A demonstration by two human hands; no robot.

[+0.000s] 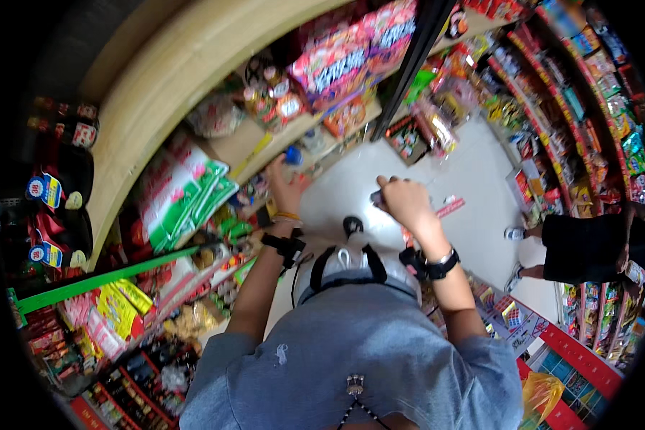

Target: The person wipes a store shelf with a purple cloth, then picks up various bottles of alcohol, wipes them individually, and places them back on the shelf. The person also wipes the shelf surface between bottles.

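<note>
My left hand (284, 189) reaches in at the lower shelf on the left, its fingers beside a small blue round item (294, 156). Whether they touch it is unclear through the blur. In front of my waist, over the pale floor (349, 177), my right hand (406, 203) is curled around a small dark object (377, 199), mostly hidden by the fingers. Close to my left hand, white and green bags (185, 201) are stacked on the shelf. Above stand pink and purple printed packs (355, 56).
A black upright post (411, 72) rises ahead. Boxes and wrapped goods (432, 129) lie on the floor beside it. Curved snack shelves (575, 107) line the right, where a person in dark shorts (580, 247) stands. Puzzle cubes (508, 312) sit on a display behind my right arm.
</note>
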